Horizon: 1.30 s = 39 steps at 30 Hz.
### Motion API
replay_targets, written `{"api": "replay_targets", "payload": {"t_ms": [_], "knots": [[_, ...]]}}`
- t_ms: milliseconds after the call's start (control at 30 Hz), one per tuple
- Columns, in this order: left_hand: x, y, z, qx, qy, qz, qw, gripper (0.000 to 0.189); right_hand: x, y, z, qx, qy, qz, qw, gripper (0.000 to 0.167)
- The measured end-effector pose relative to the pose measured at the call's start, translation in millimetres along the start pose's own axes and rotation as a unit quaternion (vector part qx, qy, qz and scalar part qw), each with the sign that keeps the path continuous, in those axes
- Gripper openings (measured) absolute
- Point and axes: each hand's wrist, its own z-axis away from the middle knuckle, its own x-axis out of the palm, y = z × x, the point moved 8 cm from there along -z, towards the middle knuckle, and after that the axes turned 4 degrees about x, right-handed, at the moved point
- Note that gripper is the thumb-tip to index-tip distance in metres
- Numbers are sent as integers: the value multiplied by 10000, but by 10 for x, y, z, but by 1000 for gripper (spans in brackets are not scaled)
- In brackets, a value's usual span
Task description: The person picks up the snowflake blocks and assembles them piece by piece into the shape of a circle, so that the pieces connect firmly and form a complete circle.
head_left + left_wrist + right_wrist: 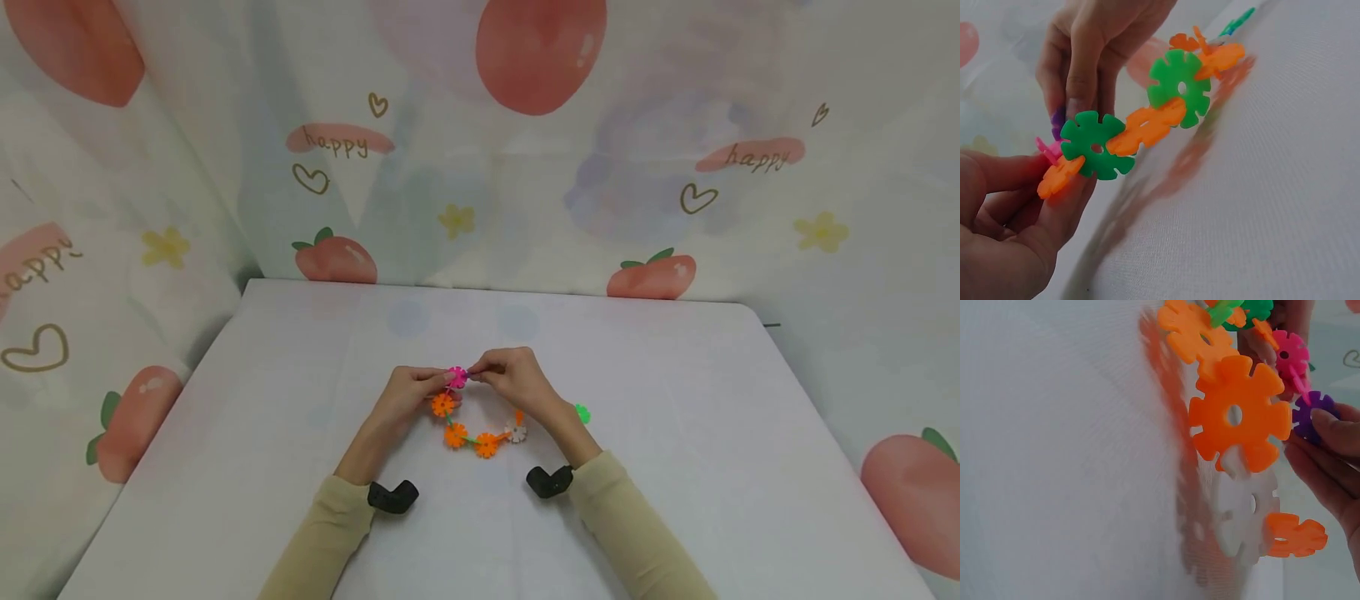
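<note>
Lying just beyond the right forearm [564, 425], a green disc [582, 413] sat on the white table [675, 400], apart from the chain [486, 445] and partly hidden behind that arm. A hanging cloth [525, 200] printed with fruit, hearts and the word "happy" closed off the far side and the left. Black wrist cameras, one on the left wrist [392, 497] and one on the right [550, 482], jutted inward over the near part of the table, at the cuffs of tan sleeves. Both arms reached in from the near edge and slanted toward each other, so that the fingertips came close together at the far side of the chain. The left hand [405, 396] reached rightward, its thumb and fingers pinching the chain at a pink disc [457, 377] beside an orange one. The right hand [519, 379] bent leftward at the wrist, pinching a purple disc [1302, 427] between thumb and fingers; the purple disc met a pink piece, though how deeply they were slotted could not be told. The chain lay near the middle of the table, between the hands, its long line curving from the left hand toward the near side, then rightward through orange discs to a pale disc [1241, 519]. Its other end, an orange piece [1300, 536], pointed toward the far side near the right wrist.
</note>
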Motion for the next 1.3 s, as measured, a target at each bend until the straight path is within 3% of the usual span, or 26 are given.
{"api": "replay_targets", "payload": {"t_ms": [233,433,533,800,900,1067,1300], "knots": [[30,0,-3,89,-193,114,9997,31,-10,-39,7,-286,29,147,9995,10],[39,15,-6,116,-246,12,9996,31,-82,-75,49,-246,-93,248,9993,19],[29,7,-15,115,-220,-36,9997,35,-187,-80,100,-220,34,331,9992,22],[14,-88,8,-433,-239,191,9986,48,-464,28,307,-88,350,787,9962,22],[4,-83,21,-454,-210,461,9977,44,-541,120,400,96,332,916,9952,22],[-26,-22,14,-231,-58,739,9970,45,-656,288,548,579,85,1149,9917,19],[-65,-5,5,-238,2,474,9986,41,-807,575,774,1489,-627,1382,9771,19]]}}
